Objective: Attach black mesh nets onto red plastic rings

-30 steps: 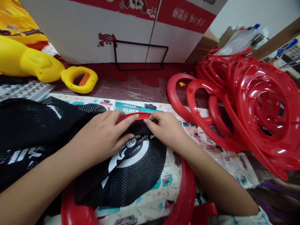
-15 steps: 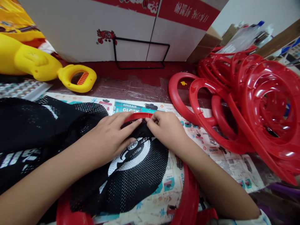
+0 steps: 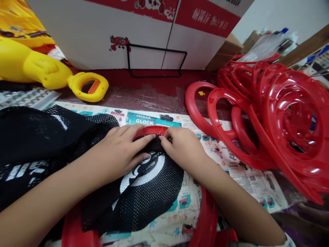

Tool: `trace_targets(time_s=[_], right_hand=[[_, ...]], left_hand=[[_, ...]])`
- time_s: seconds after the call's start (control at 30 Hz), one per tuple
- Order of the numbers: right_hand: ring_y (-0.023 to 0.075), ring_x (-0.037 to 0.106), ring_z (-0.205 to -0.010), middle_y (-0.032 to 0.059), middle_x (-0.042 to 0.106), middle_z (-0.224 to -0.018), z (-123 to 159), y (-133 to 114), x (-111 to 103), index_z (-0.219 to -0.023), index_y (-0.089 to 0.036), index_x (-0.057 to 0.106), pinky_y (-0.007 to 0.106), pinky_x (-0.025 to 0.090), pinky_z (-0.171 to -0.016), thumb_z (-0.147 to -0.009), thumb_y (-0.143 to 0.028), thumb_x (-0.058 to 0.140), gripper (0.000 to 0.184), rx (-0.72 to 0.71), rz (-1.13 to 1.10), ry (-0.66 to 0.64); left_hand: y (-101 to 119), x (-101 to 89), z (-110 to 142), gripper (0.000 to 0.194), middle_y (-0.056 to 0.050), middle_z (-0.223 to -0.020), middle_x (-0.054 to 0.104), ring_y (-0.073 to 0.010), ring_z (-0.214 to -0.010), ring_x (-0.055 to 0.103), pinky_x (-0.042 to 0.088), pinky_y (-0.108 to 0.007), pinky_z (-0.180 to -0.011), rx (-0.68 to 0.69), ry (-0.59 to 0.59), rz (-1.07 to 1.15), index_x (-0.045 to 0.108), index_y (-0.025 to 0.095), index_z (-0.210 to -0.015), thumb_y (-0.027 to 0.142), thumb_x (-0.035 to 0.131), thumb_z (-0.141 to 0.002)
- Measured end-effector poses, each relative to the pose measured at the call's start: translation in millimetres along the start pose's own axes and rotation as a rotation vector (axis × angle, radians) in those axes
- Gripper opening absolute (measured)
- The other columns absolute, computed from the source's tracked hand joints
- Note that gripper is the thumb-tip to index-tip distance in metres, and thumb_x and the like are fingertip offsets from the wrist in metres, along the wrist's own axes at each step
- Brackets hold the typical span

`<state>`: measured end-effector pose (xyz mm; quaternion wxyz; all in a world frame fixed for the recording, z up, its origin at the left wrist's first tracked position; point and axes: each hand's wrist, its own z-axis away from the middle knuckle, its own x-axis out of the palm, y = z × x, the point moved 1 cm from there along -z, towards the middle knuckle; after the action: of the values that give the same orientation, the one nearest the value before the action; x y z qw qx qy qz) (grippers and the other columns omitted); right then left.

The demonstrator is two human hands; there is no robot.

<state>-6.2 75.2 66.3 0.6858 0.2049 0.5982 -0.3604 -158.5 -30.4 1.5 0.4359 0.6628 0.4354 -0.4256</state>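
Note:
A black mesh cloth [image 3: 151, 202] with a white printed design lies over a red plastic ring [image 3: 154, 130], whose far rim shows between my hands. My left hand [image 3: 123, 147] grips the cloth's upper edge at that rim, index finger stretched along it and thumb lower on the print. From the other side, my right hand [image 3: 183, 145] pinches the same edge between thumb and curled fingers beside a small notch in the rim. The right fingertips are partly hidden. More of the ring curves round near the bottom of the view, partly under the cloth.
Several red rings [image 3: 295, 120] are heaped at the right. At the left are a yellow plastic toy piece [image 3: 88, 87] and more black mesh cloth [image 3: 38, 137]. A white and red carton [image 3: 144, 31] stands behind a black wire frame [image 3: 156, 76]. Printed sheets [image 3: 190, 206] cover the table.
The view has shifted slightly, so things sit a little lower. A bit more of the far rim shows between my hands; both hands keep their hold on the cloth.

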Motion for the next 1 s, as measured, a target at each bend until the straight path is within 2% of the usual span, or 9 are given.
trace_targets(time_s=[0.17, 0.27, 0.33, 0.4, 0.5, 0.7, 1.0], right_hand=[[0.0193, 0.061, -0.073, 0.007, 0.071, -0.084, 11, 1, 0, -0.083, -0.016, 0.07, 0.029, 0.037, -0.063, -0.09, -0.02, 0.056, 0.016, -0.013, -0.054, -0.035], [0.0199, 0.062, -0.077, 0.0073, 0.071, -0.086, 18, 1, 3, -0.086, -0.015, 0.07, 0.03, 0.038, -0.065, -0.093, -0.021, 0.052, 0.019, -0.027, -0.076, 0.002], [0.0202, 0.062, -0.078, 0.0077, 0.071, -0.086, 20, 3, 6, -0.087, -0.015, 0.069, 0.03, 0.038, -0.066, -0.095, -0.022, 0.05, 0.022, -0.013, -0.098, 0.04], [0.0207, 0.063, -0.08, 0.0081, 0.071, -0.088, 22, 5, 10, -0.089, -0.014, 0.069, 0.031, 0.039, -0.067, -0.096, -0.022, 0.048, 0.024, 0.0, -0.125, 0.085], [0.0216, 0.063, -0.084, 0.0087, 0.071, -0.09, 22, 9, 14, -0.09, -0.014, 0.07, 0.031, 0.04, -0.072, -0.097, -0.023, 0.048, 0.024, 0.006, -0.153, 0.134], [0.023, 0.065, -0.087, 0.0104, 0.072, -0.094, 21, 10, 17, -0.093, -0.013, 0.071, 0.032, 0.041, -0.073, -0.098, -0.023, 0.047, 0.026, 0.029, -0.108, 0.141], [0.0243, 0.066, -0.086, 0.0117, 0.072, -0.096, 18, 8, 19, -0.096, -0.012, 0.07, 0.032, 0.042, -0.069, -0.1, -0.025, 0.043, 0.03, 0.039, 0.023, 0.172]], left_hand=[[2, -15.7, 1, 0.043, -0.013, -0.112, 0.058, -0.0335, -0.092, 0.058, 0.047, -0.053, -0.08, -0.025, -0.052, -0.069, 0.058, 0.027, -0.126, 0.051, 0.042, -0.094], [7, -19.9, -3, 0.044, -0.013, -0.099, 0.06, -0.0342, -0.088, 0.059, 0.047, -0.056, -0.081, -0.067, -0.041, -0.112, 0.062, 0.021, -0.114, 0.053, 0.039, -0.095], [9, -18.5, -8, 0.046, -0.017, -0.104, 0.061, -0.0361, -0.098, 0.059, 0.046, -0.057, -0.088, -0.051, 0.025, -0.073, 0.061, 0.014, -0.111, 0.05, 0.036, -0.096], [11, -14.6, -11, 0.046, -0.021, -0.12, 0.058, -0.0352, -0.113, 0.056, 0.046, -0.054, -0.096, 0.017, 0.061, 0.034, 0.056, 0.01, -0.118, 0.046, 0.035, -0.098], [10, -8.6, -11, 0.046, -0.02, -0.139, 0.049, -0.0309, -0.127, 0.05, 0.046, -0.048, -0.103, 0.099, 0.012, 0.162, 0.048, 0.013, -0.131, 0.043, 0.038, -0.098], [5, -2.4, -6, 0.048, -0.02, -0.139, 0.05, -0.0357, -0.127, 0.049, 0.046, -0.056, -0.102, 0.127, -0.024, 0.106, 0.049, 0.016, -0.136, 0.043, 0.044, -0.096], [5, 4.1, -6, 0.053, -0.023, -0.14, 0.049, -0.0393, -0.127, 0.048, 0.046, -0.06, -0.1, 0.146, -0.012, 0.057, 0.049, 0.012, -0.138, 0.045, 0.041, -0.097]])
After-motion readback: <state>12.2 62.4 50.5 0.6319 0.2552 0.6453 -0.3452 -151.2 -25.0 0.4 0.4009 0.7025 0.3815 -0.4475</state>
